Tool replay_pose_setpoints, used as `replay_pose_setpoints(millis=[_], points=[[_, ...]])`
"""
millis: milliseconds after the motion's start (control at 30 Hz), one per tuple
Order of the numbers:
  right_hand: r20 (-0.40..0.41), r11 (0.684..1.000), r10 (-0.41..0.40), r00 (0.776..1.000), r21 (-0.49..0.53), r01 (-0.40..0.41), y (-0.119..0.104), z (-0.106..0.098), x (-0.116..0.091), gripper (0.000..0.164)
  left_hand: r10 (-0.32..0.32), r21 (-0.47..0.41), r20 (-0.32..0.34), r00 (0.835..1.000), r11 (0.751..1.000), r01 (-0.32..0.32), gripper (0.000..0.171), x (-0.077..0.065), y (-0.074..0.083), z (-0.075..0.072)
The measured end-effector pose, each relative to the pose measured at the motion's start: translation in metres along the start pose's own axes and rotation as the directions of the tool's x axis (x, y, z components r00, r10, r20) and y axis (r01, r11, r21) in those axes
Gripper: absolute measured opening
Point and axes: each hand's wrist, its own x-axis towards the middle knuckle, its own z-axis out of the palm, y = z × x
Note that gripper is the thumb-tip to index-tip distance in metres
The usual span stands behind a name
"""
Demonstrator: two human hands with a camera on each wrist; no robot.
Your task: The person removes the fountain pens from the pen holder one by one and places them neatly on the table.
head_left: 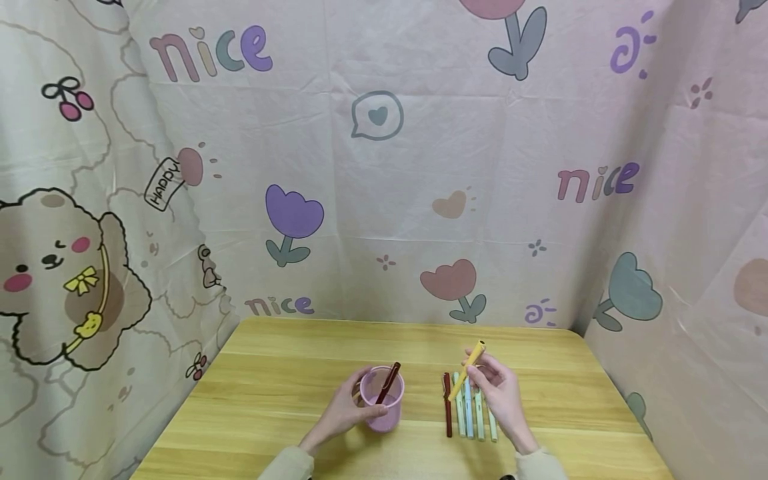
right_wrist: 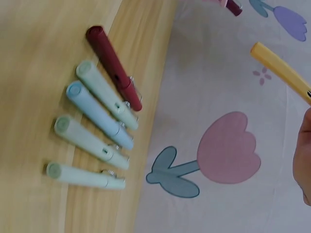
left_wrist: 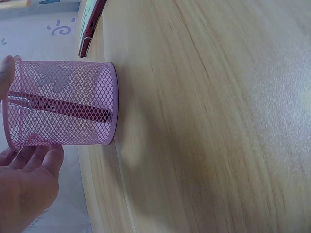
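A pink mesh pen cup (head_left: 384,422) is held around its upper part by my left hand (head_left: 343,411), thumb on one side and fingers on the other. Inside leans a dark red pen (head_left: 390,381), its end above the rim; the left wrist view shows it through the mesh (left_wrist: 58,128). My right hand (head_left: 503,395) pinches a yellow pen (head_left: 466,373), raised at a slant over a row of pens. In that row lie another dark red pen (right_wrist: 112,65), a light blue pen (right_wrist: 97,112) and several pale green pens (right_wrist: 85,138), side by side.
The wooden table (head_left: 288,360) ends at a back edge against a printed cloth (head_left: 372,200), which also hangs at both sides. The row of pens lies to the right of the cup, with bare wood between them.
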Motion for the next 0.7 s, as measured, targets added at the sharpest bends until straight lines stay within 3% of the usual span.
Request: replay_pose_setpoints(millis=[167,367,700], points=[[-0.065,0.998,0.012,0.998,-0.058,-0.016,0.003,-0.01,-0.002,0.03,-0.007,-0.004,0.003,1.0,1.0,0.007,0.092,0.0,0.0,0.0],[-0.124,0.987,0.067,0.99,-0.138,-0.084,0.011,-0.023,0.001,0.034,-0.006,0.002,0.003,1.0,1.0,0.006,0.092,0.0,0.0,0.0],[-0.168,0.95,0.128,0.977,-0.262,-0.169,0.025,-0.044,0.002,0.033,0.001,0.001,-0.003,1.0,1.0,-0.001,0.091,0.0,-0.001,0.0]])
